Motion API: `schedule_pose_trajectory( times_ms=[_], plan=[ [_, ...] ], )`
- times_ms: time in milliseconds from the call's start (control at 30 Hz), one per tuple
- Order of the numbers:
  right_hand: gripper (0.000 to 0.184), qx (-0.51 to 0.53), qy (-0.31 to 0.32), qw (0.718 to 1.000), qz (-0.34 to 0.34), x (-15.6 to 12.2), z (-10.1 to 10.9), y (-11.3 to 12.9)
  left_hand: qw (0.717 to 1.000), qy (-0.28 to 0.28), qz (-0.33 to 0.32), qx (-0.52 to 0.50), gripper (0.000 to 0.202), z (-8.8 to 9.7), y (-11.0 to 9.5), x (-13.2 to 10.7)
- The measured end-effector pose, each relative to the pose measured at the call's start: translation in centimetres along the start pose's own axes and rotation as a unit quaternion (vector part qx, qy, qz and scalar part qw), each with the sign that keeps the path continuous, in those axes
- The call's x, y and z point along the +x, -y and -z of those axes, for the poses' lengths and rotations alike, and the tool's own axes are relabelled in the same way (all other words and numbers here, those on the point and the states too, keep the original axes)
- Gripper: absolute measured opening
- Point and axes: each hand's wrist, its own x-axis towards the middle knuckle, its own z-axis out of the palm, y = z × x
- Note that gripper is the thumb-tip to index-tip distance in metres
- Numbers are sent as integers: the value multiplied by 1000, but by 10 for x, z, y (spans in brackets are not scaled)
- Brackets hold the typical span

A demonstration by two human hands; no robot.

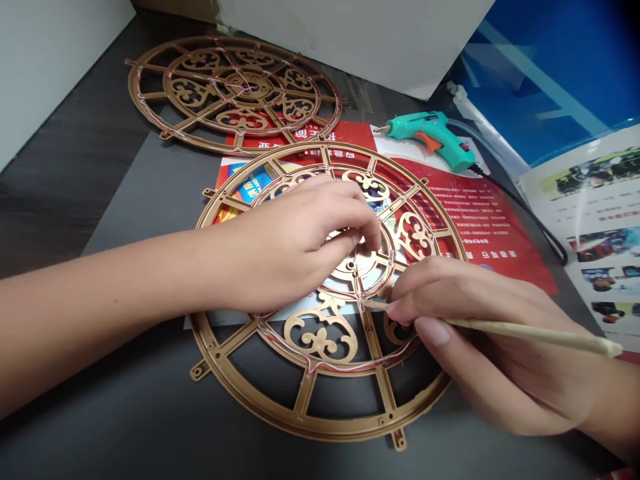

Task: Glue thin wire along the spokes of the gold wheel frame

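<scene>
A round gold plastic openwork frame [300,420] lies flat in front of me, with a thin red-and-white wire [340,368] running along its inner ring and scrollwork. My left hand [295,243] reaches across from the left, its curled fingertips down on the wire near the frame's hub. The fingers hide what lies directly under them. My right hand [475,333] is shut on a thin wooden stick [530,333], whose pointed tip touches the wire just below the hub. A second gold frame [133,83], also strung with wire, lies farther back.
A teal-and-orange hot glue gun [430,133] with a black cord lies on a red printed flyer [500,247] under the front frame's far side. A large white box [350,33] stands behind, and a printed sheet [590,227] lies at right on the dark table [65,173].
</scene>
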Motion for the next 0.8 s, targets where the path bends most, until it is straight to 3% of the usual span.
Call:
schedule_pose_trajectory(
  times_ms=[167,333,500,633,800],
  plan=[
    [15,0,1,1000,-1,0,-1,-1,1000,4,5,10,20,2,0,-2],
    [16,3,-4,1000,-2,1,0,0,1000,1,-10,28,35,3,-2,-2],
    [14,13,0,1000,-7,0,-1,0,995,-61,-6,79,25,2,-6,-2],
    [13,11,0,1000,-14,-2,-1,-1,994,-5,1,107,19,14,-10,-2],
    [14,18,6,1000,-25,-4,-1,0,994,26,-41,101,22,22,-9,0]
  ],
)
